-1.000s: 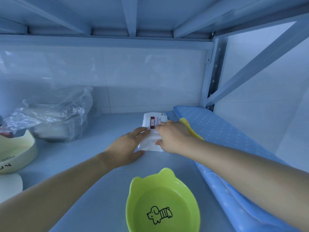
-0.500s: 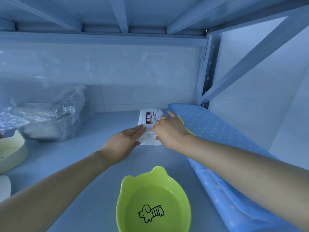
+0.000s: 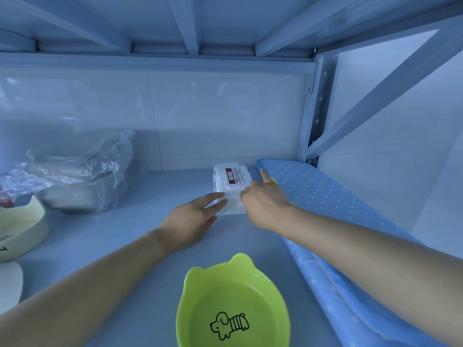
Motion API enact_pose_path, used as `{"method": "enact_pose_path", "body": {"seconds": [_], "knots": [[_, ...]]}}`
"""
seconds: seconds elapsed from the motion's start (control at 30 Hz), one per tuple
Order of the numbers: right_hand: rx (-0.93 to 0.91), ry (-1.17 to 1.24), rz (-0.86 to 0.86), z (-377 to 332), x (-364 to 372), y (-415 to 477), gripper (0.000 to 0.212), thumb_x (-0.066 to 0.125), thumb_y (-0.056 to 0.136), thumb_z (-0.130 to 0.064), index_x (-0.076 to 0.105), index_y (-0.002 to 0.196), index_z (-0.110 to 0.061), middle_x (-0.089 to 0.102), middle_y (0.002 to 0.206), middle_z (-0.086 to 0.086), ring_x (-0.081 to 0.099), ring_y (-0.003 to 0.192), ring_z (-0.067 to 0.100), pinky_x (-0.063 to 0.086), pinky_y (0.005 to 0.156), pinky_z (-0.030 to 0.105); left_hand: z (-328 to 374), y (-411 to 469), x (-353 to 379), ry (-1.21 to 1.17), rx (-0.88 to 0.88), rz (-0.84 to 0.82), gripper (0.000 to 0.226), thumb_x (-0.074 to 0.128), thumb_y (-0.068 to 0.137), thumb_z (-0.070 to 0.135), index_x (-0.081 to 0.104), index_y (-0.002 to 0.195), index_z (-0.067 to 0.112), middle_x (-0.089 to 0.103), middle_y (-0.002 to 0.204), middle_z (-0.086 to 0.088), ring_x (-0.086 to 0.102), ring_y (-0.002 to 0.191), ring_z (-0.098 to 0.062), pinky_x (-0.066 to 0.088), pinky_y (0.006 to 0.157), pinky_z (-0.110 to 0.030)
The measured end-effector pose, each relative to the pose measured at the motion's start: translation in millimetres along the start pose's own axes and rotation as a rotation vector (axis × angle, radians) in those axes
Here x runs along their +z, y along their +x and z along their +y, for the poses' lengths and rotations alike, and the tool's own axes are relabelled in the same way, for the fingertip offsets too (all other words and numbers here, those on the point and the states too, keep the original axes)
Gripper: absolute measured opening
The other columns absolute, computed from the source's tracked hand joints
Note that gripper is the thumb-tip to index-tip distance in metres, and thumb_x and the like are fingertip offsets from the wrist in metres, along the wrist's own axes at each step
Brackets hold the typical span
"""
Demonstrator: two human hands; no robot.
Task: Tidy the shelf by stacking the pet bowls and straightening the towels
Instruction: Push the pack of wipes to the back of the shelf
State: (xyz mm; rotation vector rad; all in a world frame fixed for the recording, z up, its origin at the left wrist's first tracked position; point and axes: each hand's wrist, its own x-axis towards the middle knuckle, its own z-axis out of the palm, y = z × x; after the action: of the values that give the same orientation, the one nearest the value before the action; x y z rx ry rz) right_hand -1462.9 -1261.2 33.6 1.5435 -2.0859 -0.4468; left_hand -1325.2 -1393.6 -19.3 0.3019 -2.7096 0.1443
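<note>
I saw left hand (image 3: 189, 221) and right hand (image 3: 263, 200), fingers flat and extended, pressing the white wipes pack (image 3: 231, 189); grip possibly loose.

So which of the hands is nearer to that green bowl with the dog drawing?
Left. The left hand lies flat on the shelf just beyond the green bowl; the right hand is farther back, at the white packet.

A crumpled clear plastic bag (image 3: 82, 171) sits at the back left of the shelf, something pale and bulky inside it. A white packet with a red label (image 3: 231, 185) lies toward the back, close to the tiled wall (image 3: 200, 116). Metal beams (image 3: 190, 23) cross overhead.
</note>
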Motion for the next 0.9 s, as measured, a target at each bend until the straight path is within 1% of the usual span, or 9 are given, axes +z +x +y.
{"method": "enact_pose_path", "body": {"seconds": [0.1, 0.13, 0.23, 0.33, 0.43, 0.53, 0.67, 0.77, 0.9], "knots": [[-0.022, 0.053, -0.027, 3, 1, 3, 0.024, 0.047, 0.082, -0.010, 0.059, 0.103, -0.016, 0.064, 0.105, 0.003, 0.051, 0.109, 0.023, 0.016, 0.113, 0.042, 3, 4, 1, 0.032, 0.073, 0.017, 0.045, 0.041, 0.097, 0.025, 0.037, 0.141, 0.023, 0.024, 0.153, 0.009, 0.042, 0.130, -0.016, 0.049, 0.085, -0.037], [-0.026, 0.059, -0.040, 5, 1, 4, 0.026, 0.046, 0.082, -0.011, 0.058, 0.105, -0.016, 0.063, 0.107, 0.003, 0.050, 0.110, 0.023, 0.016, 0.113, 0.041, 3, 6, 2, 0.044, 0.072, -0.001, 0.046, 0.040, 0.096, 0.026, 0.034, 0.142, 0.022, 0.022, 0.154, 0.008, 0.038, 0.133, -0.016, 0.048, 0.087, -0.037], [-0.017, 0.041, -0.074, 11, 5, 10, 0.036, 0.045, 0.085, -0.012, 0.050, 0.120, -0.011, 0.058, 0.120, 0.005, 0.047, 0.117, 0.023, 0.015, 0.114, 0.041, -2, 15, 4, 0.101, 0.030, -0.119, 0.056, 0.034, 0.096, 0.034, 0.016, 0.147, 0.023, 0.001, 0.157, 0.012, 0.020, 0.140, -0.009, 0.041, 0.098, -0.033], [0.000, -0.057, -0.123, 10, 8, 19, 0.050, 0.046, 0.088, -0.016, 0.035, 0.135, -0.005, 0.048, 0.131, 0.009, 0.040, 0.125, 0.023, 0.010, 0.116, 0.043, -4, 26, 5, 0.053, -0.010, -0.180, 0.060, 0.033, 0.096, 0.037, 0.009, 0.148, 0.021, -0.007, 0.157, 0.012, 0.016, 0.141, -0.009, 0.038, 0.103, -0.033], [0.007, -0.164, -0.223, 0, 10, 28, 0.064, 0.044, 0.092, -0.020, 0.015, 0.143, 0.004, 0.032, 0.145, 0.016, 0.035, 0.130, 0.025, 0.021, 0.113, 0.040, -3, 37, 7, 0.035, -0.032, -0.216, 0.062, 0.034, 0.096, 0.039, 0.006, 0.149, 0.020, -0.008, 0.157, 0.011, 0.015, 0.142, -0.009, 0.035, 0.105, -0.032], [0.034, -0.175, -0.295, -3, 11, 36, 0.067, 0.040, 0.094, -0.020, 0.003, 0.143, 0.008, 0.016, 0.151, 0.024, 0.032, 0.132, 0.031, 0.031, 0.107, 0.040, -4, 47, 10, 0.034, -0.055, -0.253, 0.064, 0.033, 0.096, 0.042, 0.006, 0.149, 0.019, -0.009, 0.156, 0.012, 0.015, 0.142, -0.010, 0.034, 0.107, -0.034], [0.095, -0.004, -0.356, 6, 13, 48, 0.072, 0.046, 0.091, -0.013, 0.001, 0.145, 0.003, 0.011, 0.152, 0.020, 0.037, 0.128, 0.033, 0.046, 0.093, 0.046, -13, 60, 12, 0.057, -0.078, -0.303, 0.066, 0.033, 0.095, 0.045, 0.005, 0.149, 0.020, -0.009, 0.156, 0.012, 0.014, 0.142, -0.010, 0.032, 0.108, -0.034], [0.069, 0.053, -0.366, 12, 13, 57, 0.076, 0.048, 0.088, -0.011, 0.000, 0.146, 0.000, 0.011, 0.153, 0.017, 0.036, 0.130, 0.030, 0.043, 0.097, 0.039, -17, 71, 12, 0.068, -0.113, -0.337, 0.066, 0.033, 0.095, 0.046, 0.004, 0.149, 0.019, -0.011, 0.156, 0.012, 0.011, 0.142, -0.010, 0.030, 0.109, -0.035], [0.080, 0.060, -0.374, 14, 15, 64, 0.076, 0.049, 0.086, -0.013, 0.003, 0.146, -0.002, 0.013, 0.152, 0.013, 0.038, 0.130, 0.028, 0.040, 0.096, 0.034, -16, 76, 18, 0.035, -0.164, -0.345, 0.065, 0.031, 0.096, 0.045, 0.002, 0.149, 0.020, -0.014, 0.155, 0.013, 0.009, 0.143, -0.009, 0.029, 0.109, -0.034]]}}
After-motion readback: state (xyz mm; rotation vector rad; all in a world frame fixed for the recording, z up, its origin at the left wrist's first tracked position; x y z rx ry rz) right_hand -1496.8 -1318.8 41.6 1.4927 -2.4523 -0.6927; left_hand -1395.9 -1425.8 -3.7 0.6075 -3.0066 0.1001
